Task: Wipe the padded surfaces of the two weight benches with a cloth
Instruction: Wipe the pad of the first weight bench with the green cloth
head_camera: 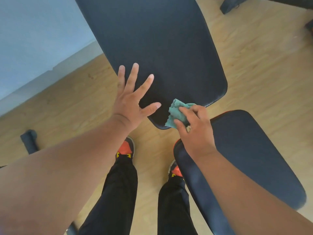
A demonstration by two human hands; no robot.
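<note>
Here's the right hand at about 5 o'clock of centre, fingers pinched shut around a bunched green cloth, pressing it onto the near corner of the long back pad, right at the rounded lip where grime would likely gather. Over at 8 o'clock from the cloth, the left hand lies flat and spread wide, gripping nothing, palm resting on the same pad, probably to steady it and take some body weight during the lean. The seat pad sits at 4 o'clock, passing under the right forearm, just beside the back pad with a strip of wooden floor showing between them. 2 orange-and-black shoes stand at 6 o'clock. My read: 1 pad is under way, with the seat likely next.
</note>
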